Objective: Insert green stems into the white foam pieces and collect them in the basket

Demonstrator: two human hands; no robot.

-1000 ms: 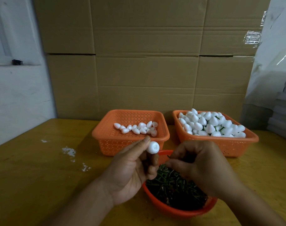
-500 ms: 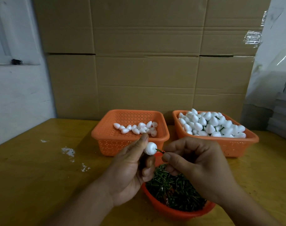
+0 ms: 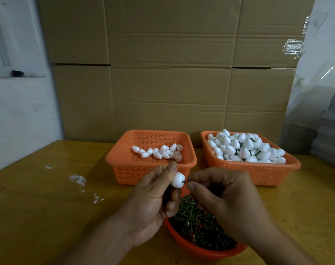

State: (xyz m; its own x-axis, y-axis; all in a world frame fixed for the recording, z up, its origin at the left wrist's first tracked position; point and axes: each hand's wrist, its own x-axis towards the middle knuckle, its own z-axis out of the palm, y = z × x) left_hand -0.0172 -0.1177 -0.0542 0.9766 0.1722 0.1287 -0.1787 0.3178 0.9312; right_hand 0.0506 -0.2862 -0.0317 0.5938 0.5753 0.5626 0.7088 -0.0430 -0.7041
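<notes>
My left hand (image 3: 149, 203) holds a white foam piece (image 3: 177, 180) between thumb and fingers, in front of the left basket. My right hand (image 3: 224, 201) pinches a green stem (image 3: 185, 181) whose tip sits in the foam; only a short bit of stem shows between them. Below both hands a round orange bowl (image 3: 197, 249) holds a heap of green stems (image 3: 199, 224). The left orange basket (image 3: 124, 169) holds several plain foam pieces (image 3: 161, 152). The right orange basket (image 3: 258, 173) is heaped with foam pieces (image 3: 245, 148), green stems showing among them.
The yellow wooden table (image 3: 38, 207) carries white crumbs (image 3: 77, 178) at the left. Stacked cardboard boxes (image 3: 170, 73) stand right behind the baskets. A white wall (image 3: 14, 111) is at the left, and grey stacked sheets (image 3: 330, 131) at the right edge.
My right hand rose from the stem bowl with a stem and met the foam piece. The stem has gone further into the foam; less of it shows now.
</notes>
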